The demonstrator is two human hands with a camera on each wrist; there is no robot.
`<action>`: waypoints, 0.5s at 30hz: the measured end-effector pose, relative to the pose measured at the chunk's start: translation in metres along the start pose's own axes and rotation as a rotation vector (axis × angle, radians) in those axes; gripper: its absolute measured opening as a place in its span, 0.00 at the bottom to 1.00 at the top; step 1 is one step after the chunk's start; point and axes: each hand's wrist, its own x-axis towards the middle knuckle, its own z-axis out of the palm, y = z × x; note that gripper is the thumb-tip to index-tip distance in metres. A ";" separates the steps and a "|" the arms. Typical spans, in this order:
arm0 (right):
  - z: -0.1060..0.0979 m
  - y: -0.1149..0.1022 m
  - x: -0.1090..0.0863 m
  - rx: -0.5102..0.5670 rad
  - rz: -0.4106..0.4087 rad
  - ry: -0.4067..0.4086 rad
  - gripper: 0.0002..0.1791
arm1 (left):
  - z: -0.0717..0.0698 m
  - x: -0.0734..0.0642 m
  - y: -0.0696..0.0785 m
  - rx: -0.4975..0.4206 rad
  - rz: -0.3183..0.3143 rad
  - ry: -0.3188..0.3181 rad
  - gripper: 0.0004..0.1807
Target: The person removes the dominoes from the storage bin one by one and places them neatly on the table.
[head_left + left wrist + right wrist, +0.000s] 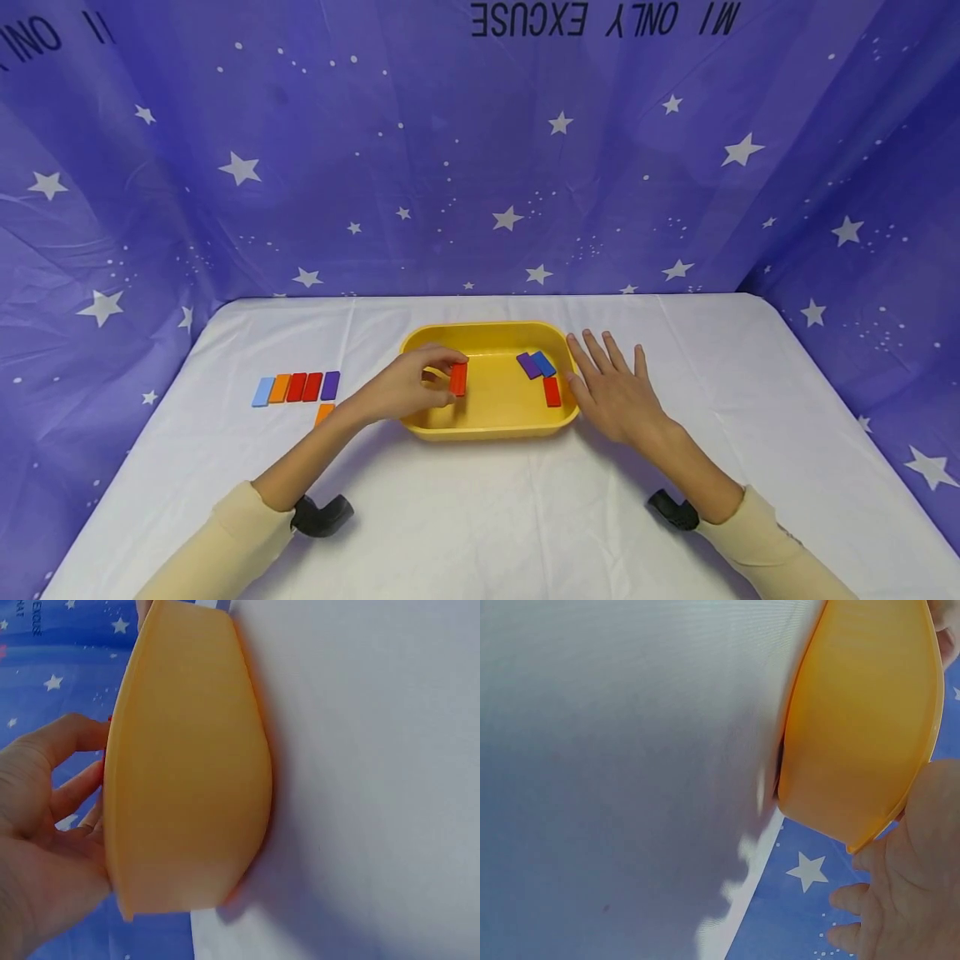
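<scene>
My left hand [408, 387] is over the left part of a yellow tray [495, 434] and pinches a red block [458, 380] between thumb and fingers. In the left wrist view the tray's outer wall [187, 765] hides nearly all of that block. At the tray's right end, my right hand [621, 400] lies with fingers spread and straight, its thumb side against the rim. Inside the tray, near that end, are a purple block [528, 366], a blue block [543, 364] and another red block [552, 392].
Left of the tray, a row of flat blocks [297, 387] in light blue, orange, red and purple lies on the white tablecloth [480, 517]. An orange block [324, 413] below it is partly covered by the left forearm. A purple starry curtain [450, 167] surrounds the table.
</scene>
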 end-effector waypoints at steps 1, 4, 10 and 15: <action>0.000 0.000 0.000 -0.002 0.001 -0.001 0.35 | -0.003 -0.003 -0.001 0.008 0.007 0.008 0.26; 0.000 0.000 0.000 -0.004 0.004 -0.004 0.35 | -0.011 -0.012 0.001 0.022 0.018 0.024 0.27; 0.000 0.001 0.000 0.010 0.003 -0.004 0.35 | -0.027 -0.032 -0.001 0.019 -0.029 0.061 0.26; 0.000 0.001 0.000 0.013 -0.002 0.001 0.35 | -0.041 -0.051 -0.009 0.018 -0.058 0.084 0.27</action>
